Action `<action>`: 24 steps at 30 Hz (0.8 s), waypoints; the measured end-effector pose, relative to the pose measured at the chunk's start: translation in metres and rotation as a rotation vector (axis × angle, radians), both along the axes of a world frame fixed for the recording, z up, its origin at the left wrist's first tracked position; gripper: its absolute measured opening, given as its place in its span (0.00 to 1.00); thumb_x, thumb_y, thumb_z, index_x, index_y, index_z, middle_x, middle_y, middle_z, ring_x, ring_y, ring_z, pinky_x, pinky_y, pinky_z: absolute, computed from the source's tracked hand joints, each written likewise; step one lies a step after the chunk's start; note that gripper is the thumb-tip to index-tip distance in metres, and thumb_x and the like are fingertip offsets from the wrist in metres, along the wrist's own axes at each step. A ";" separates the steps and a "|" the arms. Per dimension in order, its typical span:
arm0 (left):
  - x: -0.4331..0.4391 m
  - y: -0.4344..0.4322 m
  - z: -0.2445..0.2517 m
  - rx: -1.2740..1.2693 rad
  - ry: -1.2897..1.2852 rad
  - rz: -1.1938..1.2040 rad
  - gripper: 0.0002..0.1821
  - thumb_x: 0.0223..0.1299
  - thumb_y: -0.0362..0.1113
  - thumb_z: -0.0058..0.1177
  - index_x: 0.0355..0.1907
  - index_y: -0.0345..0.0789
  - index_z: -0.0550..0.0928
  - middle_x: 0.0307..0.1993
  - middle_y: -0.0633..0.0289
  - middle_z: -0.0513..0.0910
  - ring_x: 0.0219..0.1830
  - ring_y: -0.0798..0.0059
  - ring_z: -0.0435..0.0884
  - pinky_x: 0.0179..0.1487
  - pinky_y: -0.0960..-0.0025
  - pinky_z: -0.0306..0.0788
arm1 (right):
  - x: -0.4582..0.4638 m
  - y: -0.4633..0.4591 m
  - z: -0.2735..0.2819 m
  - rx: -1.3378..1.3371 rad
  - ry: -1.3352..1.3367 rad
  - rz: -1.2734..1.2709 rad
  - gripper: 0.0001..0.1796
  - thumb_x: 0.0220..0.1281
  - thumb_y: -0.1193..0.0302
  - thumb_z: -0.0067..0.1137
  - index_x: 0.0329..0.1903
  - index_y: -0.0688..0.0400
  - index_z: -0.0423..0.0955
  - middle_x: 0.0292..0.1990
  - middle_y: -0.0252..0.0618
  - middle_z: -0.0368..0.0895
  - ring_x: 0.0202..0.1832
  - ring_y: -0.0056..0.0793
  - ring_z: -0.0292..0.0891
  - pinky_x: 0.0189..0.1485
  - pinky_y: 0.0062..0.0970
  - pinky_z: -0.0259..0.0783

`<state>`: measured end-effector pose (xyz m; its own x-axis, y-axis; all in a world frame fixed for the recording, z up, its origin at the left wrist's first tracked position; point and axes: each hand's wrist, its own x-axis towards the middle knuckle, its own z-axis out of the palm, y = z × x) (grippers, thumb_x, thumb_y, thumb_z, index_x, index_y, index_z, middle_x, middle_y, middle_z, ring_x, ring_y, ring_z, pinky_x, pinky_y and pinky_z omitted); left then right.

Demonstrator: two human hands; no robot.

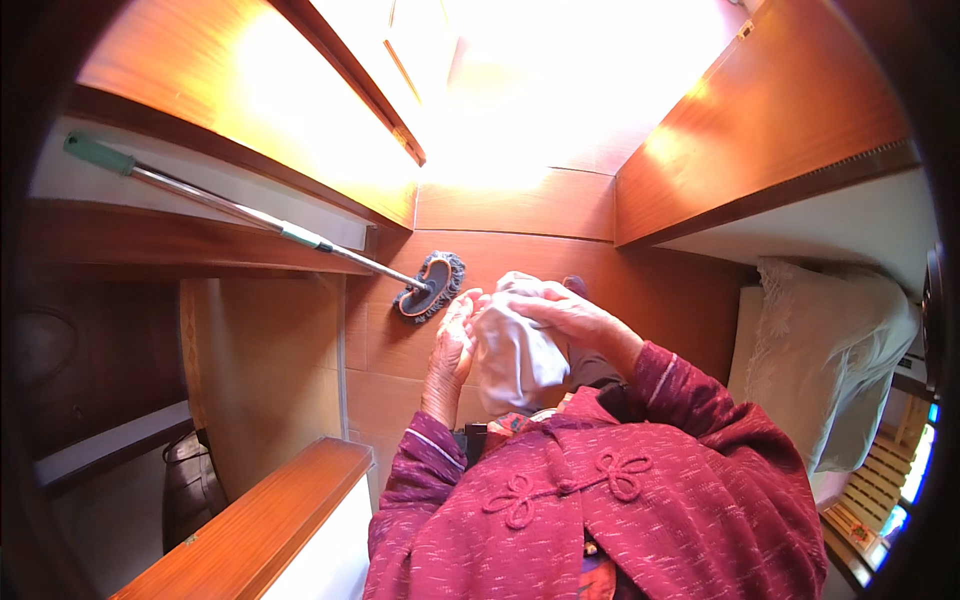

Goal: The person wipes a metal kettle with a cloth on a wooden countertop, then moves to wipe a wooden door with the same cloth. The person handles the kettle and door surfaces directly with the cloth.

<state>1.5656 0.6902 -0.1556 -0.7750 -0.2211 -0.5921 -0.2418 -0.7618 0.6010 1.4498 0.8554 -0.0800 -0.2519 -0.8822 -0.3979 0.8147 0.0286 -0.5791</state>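
A bunched, pale cloth point(521, 360) hangs in front of my body, near the middle of the view. My right hand point(559, 306) grips its upper part, the thumb and fingers pressed into the fabric. At the cloth's left edge is my left hand point(459, 330), upright with bent fingers; whether its fingertips hold the fabric I cannot tell. The cloth's folds hide part of what lies below it. Left of my left hand, a mop head point(431, 289) with a grey fringe rests on the reddish-brown floor.
The mop's metal pole point(217, 201) leans to the upper left, ending in a green grip. Wooden door frame panels point(757, 112) flank a very bright opening ahead. A wooden-topped ledge point(262, 517) stands at lower left. Furniture under a pale lace-edged cover point(817, 360) is at right.
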 end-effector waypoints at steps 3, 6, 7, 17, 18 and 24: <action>-0.026 0.016 0.005 -0.008 0.078 -0.111 0.18 0.67 0.42 0.42 0.54 0.33 0.71 0.52 0.59 0.73 0.56 0.71 0.71 0.61 0.71 0.63 | -0.039 -0.006 -0.004 -0.090 0.231 0.247 0.16 0.64 0.61 0.54 0.45 0.61 0.75 0.39 0.26 0.76 0.44 0.13 0.68 0.47 0.21 0.65; -0.057 0.028 0.008 0.018 0.017 -0.170 0.19 0.67 0.42 0.42 0.54 0.34 0.70 0.53 0.59 0.73 0.56 0.71 0.71 0.61 0.71 0.63 | -0.075 -0.018 -0.003 -0.167 0.132 0.266 0.15 0.64 0.59 0.54 0.39 0.59 0.75 0.32 0.23 0.74 0.36 0.14 0.67 0.40 0.21 0.66; -0.068 0.031 0.010 0.029 0.014 -0.177 0.19 0.67 0.42 0.42 0.55 0.34 0.70 0.53 0.59 0.73 0.56 0.71 0.71 0.61 0.71 0.63 | -0.094 -0.020 -0.003 -0.097 0.228 0.346 0.15 0.64 0.58 0.54 0.37 0.58 0.76 0.31 0.22 0.74 0.33 0.15 0.67 0.37 0.22 0.67; -0.180 0.043 0.005 0.123 0.082 -0.128 0.21 0.66 0.43 0.42 0.57 0.36 0.67 0.55 0.59 0.71 0.58 0.70 0.69 0.62 0.70 0.61 | -0.214 -0.011 0.003 0.408 0.973 0.484 0.18 0.64 0.57 0.53 0.41 0.61 0.78 0.32 0.25 0.78 0.33 0.14 0.71 0.36 0.18 0.68; -0.189 0.041 0.005 0.120 0.096 -0.130 0.21 0.66 0.44 0.42 0.57 0.36 0.67 0.55 0.59 0.71 0.58 0.69 0.69 0.62 0.70 0.60 | -0.218 -0.010 0.004 0.158 0.710 0.340 0.17 0.64 0.59 0.54 0.41 0.61 0.77 0.33 0.26 0.79 0.33 0.15 0.71 0.36 0.19 0.69; -0.233 0.027 0.000 0.160 0.132 -0.113 0.22 0.65 0.44 0.41 0.59 0.37 0.65 0.56 0.59 0.70 0.59 0.69 0.68 0.63 0.69 0.59 | -0.253 -0.022 -0.006 0.097 0.652 0.249 0.17 0.64 0.60 0.53 0.39 0.63 0.77 0.28 0.26 0.75 0.32 0.12 0.67 0.35 0.21 0.68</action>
<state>1.3325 0.7171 -0.1554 -0.8624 -0.0402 -0.5046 -0.2582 -0.8225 0.5068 1.1969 0.8336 -0.0856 -0.2606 -0.9128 -0.3144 0.2653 0.2454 -0.9324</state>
